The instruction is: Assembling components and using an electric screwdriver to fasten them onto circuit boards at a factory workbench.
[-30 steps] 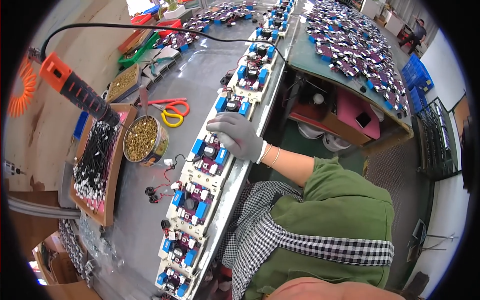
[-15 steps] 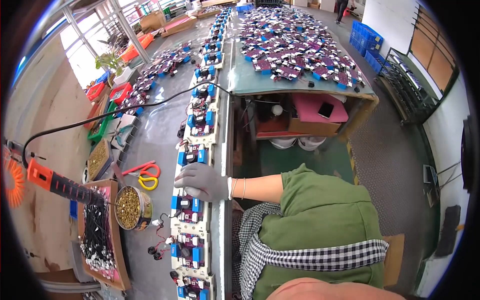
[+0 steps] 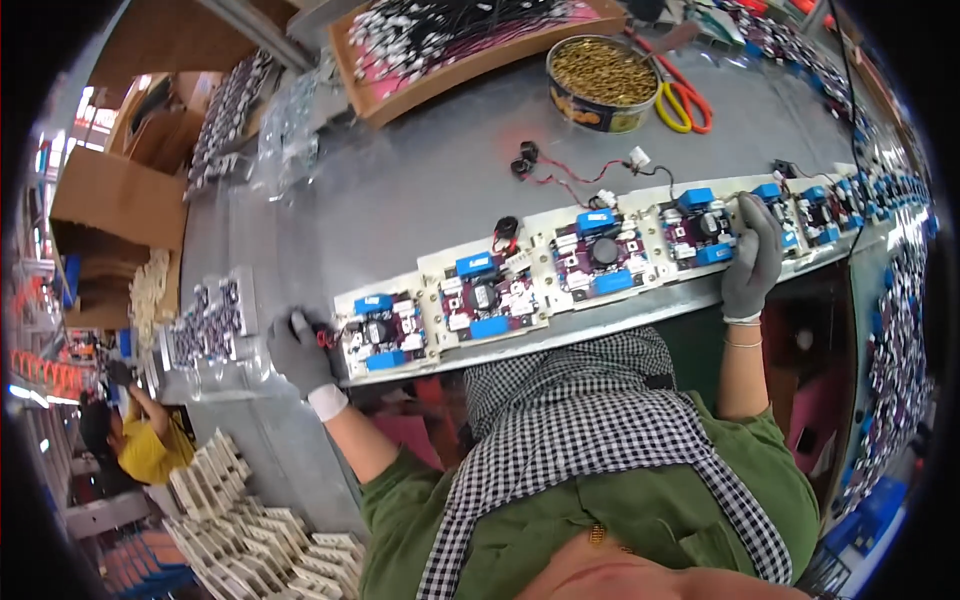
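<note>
A row of white board holders runs along the bench edge in front of me, each carrying a purple circuit board (image 3: pixel 487 296) with blue blocks and a round black part. My left hand (image 3: pixel 300 352), in a grey glove, is at the row's left end, beside the last holder (image 3: pixel 432 325). Its fingers are loosely bent and apart, near a small black part with red wires. My right hand (image 3: pixel 755 258), also gloved, lies across the row further right, fingers curled over a holder and its board. The hand hides part of that board.
Beyond the row are a tin of small brass-coloured parts (image 3: pixel 604 75), scissors with red and yellow handles (image 3: pixel 684 105) and a cardboard box of black cables (image 3: pixel 385 98). White holders (image 3: pixel 260 540) are stacked at lower left. A person in yellow (image 3: pixel 155 448) works at far left.
The view has swung left, bringing the row's left end and my left hand into sight. My right hand is still on the row.
</note>
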The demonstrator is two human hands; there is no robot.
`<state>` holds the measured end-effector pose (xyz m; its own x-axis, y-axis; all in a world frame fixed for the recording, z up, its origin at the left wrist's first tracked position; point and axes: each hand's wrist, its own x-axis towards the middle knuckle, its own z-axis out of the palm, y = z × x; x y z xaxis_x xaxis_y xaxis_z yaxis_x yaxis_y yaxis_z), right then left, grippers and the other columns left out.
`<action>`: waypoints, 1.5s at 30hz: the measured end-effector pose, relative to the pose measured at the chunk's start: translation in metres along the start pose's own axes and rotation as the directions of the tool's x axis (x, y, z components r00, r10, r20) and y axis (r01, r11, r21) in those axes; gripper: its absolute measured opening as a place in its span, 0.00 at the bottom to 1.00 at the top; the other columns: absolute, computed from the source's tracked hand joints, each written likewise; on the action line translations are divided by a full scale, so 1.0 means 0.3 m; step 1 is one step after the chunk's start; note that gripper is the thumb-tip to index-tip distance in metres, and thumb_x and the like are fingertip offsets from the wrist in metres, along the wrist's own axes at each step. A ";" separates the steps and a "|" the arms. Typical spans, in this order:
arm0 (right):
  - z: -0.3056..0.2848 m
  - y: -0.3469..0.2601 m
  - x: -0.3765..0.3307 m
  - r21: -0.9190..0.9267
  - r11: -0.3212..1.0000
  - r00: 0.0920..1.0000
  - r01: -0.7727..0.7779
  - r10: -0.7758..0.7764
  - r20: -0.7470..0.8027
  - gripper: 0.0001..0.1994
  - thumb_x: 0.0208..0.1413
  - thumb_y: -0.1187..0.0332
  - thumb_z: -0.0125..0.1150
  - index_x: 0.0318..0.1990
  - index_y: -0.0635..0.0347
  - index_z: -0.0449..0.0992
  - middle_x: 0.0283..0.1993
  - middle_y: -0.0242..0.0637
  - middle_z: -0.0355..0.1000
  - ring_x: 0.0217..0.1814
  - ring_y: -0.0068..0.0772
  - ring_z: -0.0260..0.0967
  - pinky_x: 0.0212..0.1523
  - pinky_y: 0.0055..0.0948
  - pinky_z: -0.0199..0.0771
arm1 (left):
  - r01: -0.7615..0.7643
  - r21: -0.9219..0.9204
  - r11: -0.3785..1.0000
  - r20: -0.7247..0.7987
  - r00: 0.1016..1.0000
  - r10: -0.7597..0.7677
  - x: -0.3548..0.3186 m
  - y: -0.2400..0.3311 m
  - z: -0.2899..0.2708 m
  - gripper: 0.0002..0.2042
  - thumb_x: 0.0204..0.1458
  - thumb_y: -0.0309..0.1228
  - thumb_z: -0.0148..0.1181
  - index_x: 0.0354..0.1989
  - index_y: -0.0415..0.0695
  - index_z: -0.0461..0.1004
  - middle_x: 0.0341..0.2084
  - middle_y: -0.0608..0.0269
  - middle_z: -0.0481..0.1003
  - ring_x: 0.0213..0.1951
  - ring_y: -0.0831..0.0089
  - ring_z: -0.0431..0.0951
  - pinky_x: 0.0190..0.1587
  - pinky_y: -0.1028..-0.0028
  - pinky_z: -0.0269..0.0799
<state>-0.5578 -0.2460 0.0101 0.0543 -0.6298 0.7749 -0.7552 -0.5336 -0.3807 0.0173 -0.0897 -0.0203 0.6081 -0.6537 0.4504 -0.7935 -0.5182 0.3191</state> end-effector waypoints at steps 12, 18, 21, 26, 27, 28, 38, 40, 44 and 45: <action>0.022 0.043 -0.043 0.249 0.946 0.979 -0.205 0.202 0.038 0.19 0.70 0.71 0.39 0.59 0.77 0.68 0.63 0.54 0.67 0.66 0.48 0.66 0.66 0.46 0.72 | 0.016 0.060 0.998 -0.004 1.000 -0.016 0.022 0.005 0.000 0.13 0.60 0.39 0.54 0.44 0.46 0.80 0.44 0.55 0.78 0.49 0.51 0.75 0.53 0.57 0.70; 0.037 0.088 -0.067 0.320 0.931 0.984 -0.177 0.173 0.042 0.19 0.71 0.68 0.44 0.60 0.77 0.68 0.64 0.54 0.66 0.68 0.47 0.64 0.67 0.47 0.69 | -0.006 0.062 0.998 -0.057 0.998 0.010 0.000 -0.026 -0.005 0.12 0.60 0.39 0.54 0.43 0.48 0.79 0.42 0.57 0.78 0.47 0.52 0.76 0.52 0.56 0.70; 0.031 0.108 -0.080 0.370 0.908 0.980 -0.195 0.197 0.031 0.20 0.71 0.66 0.44 0.61 0.76 0.68 0.63 0.52 0.68 0.66 0.44 0.66 0.66 0.41 0.69 | -0.073 0.088 0.993 -0.093 0.992 0.081 0.002 -0.040 0.025 0.10 0.59 0.39 0.56 0.41 0.49 0.78 0.39 0.55 0.77 0.44 0.51 0.76 0.49 0.55 0.70; 0.035 0.100 -0.069 0.388 0.898 0.977 -0.207 0.209 0.037 0.21 0.73 0.67 0.38 0.62 0.75 0.68 0.63 0.50 0.68 0.65 0.40 0.67 0.65 0.37 0.71 | -0.014 0.063 0.998 -0.118 0.993 0.021 -0.008 -0.003 0.010 0.11 0.58 0.39 0.56 0.40 0.47 0.78 0.40 0.54 0.78 0.44 0.51 0.76 0.51 0.55 0.70; 0.034 0.106 -0.068 0.392 0.894 0.975 -0.218 0.218 0.046 0.21 0.73 0.67 0.37 0.62 0.75 0.68 0.63 0.49 0.67 0.65 0.40 0.67 0.65 0.37 0.72 | 0.000 0.070 0.998 -0.133 0.991 0.009 -0.012 0.002 0.004 0.11 0.58 0.39 0.56 0.40 0.47 0.78 0.40 0.54 0.78 0.44 0.51 0.76 0.51 0.55 0.70; 0.035 0.108 -0.064 0.395 0.890 0.972 -0.229 0.226 0.055 0.21 0.73 0.67 0.37 0.62 0.75 0.68 0.63 0.49 0.67 0.65 0.40 0.67 0.65 0.37 0.72 | 0.011 0.044 0.999 -0.127 0.992 -0.005 -0.012 0.004 -0.001 0.11 0.58 0.39 0.56 0.40 0.46 0.79 0.40 0.54 0.79 0.45 0.51 0.76 0.51 0.56 0.70; 0.017 0.129 -0.097 0.375 0.906 0.975 -0.198 0.221 -0.019 0.19 0.66 0.71 0.50 0.60 0.72 0.71 0.62 0.46 0.71 0.65 0.42 0.67 0.68 0.40 0.64 | 0.023 -0.117 0.993 -0.084 0.996 -0.033 0.008 -0.020 0.051 0.14 0.54 0.41 0.60 0.41 0.46 0.81 0.37 0.55 0.79 0.44 0.54 0.78 0.51 0.57 0.70; 0.010 0.095 -0.053 0.340 0.938 0.997 -0.068 0.074 -0.004 0.18 0.65 0.72 0.50 0.58 0.71 0.73 0.60 0.46 0.73 0.65 0.41 0.67 0.67 0.37 0.62 | 0.123 -0.210 0.970 0.042 0.992 -0.117 0.016 -0.031 0.013 0.14 0.52 0.38 0.61 0.43 0.45 0.81 0.41 0.51 0.80 0.45 0.55 0.79 0.51 0.61 0.71; -0.032 -0.032 0.277 0.318 0.946 0.998 -0.057 0.058 0.008 0.17 0.66 0.68 0.49 0.56 0.70 0.74 0.58 0.45 0.74 0.65 0.40 0.68 0.66 0.37 0.63 | -0.121 -0.265 0.957 -0.052 0.992 0.111 0.189 -0.224 -0.174 0.18 0.59 0.29 0.55 0.57 0.40 0.74 0.51 0.53 0.78 0.55 0.62 0.75 0.59 0.68 0.68; -0.021 -0.018 0.351 0.329 0.943 0.999 -0.044 0.045 0.006 0.16 0.65 0.69 0.49 0.56 0.66 0.75 0.57 0.45 0.74 0.64 0.40 0.68 0.65 0.36 0.64 | -0.084 -0.103 0.991 -0.058 0.995 0.078 0.246 -0.035 -0.262 0.19 0.61 0.35 0.58 0.57 0.38 0.73 0.51 0.52 0.78 0.54 0.63 0.76 0.58 0.67 0.69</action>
<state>-0.5523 -0.3058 0.0969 0.0245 -0.6565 0.7539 -0.4998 -0.6612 -0.5595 0.0686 -0.0893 0.0752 0.5417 -0.6594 0.5214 -0.8400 -0.4022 0.3641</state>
